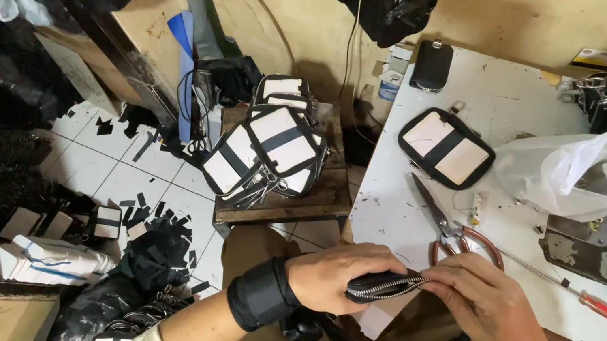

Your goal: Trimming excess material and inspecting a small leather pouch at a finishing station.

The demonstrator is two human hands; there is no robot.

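My left hand [336,273], with a black wrist band, grips a small black zippered pouch [381,285] at the near edge of the white table [389,201]. My right hand [490,305] pinches the pouch's zipper end from the right. Both hands hold the pouch over my lap. Most of the pouch is hidden by my fingers.
On the table lie scissors [443,223], a red-handled screwdriver [586,300], a white-and-black pouch [445,147], a white plastic bag [582,172] and a black phone case [431,65]. A pile of finished pouches [270,148] sits on a wooden stool at left. Black scraps litter the tiled floor.
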